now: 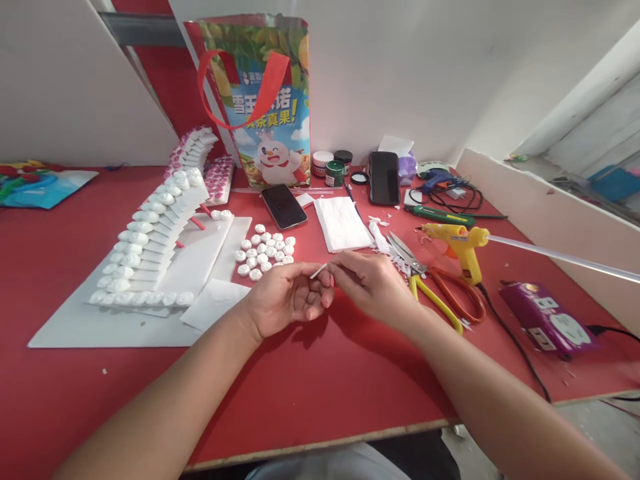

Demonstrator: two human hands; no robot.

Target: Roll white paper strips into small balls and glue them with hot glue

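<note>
A thin white paper strip [319,271] lies across the fingertips where my two hands meet. My left hand [285,297] is turned palm up, fingers curled, with its thumb and forefinger at the strip. From the other side, my right hand [373,283] pinches the strip's end, its fingertips mostly hidden by the hand. Just beyond my left hand are several small white rolled paper rosettes [271,252]. A stack of white tissue paper [343,223] lies behind my right hand, and scissors [413,260] with red and yellow handles lie to its right.
On the left, a curved white model [165,227] edged with rosettes stands on a white board [65,330]. A yellow glue gun [463,243], purple box [547,317] and cables occupy the right. Behind are phones [284,207], paint jars [335,173] and a tall printed bag [273,100].
</note>
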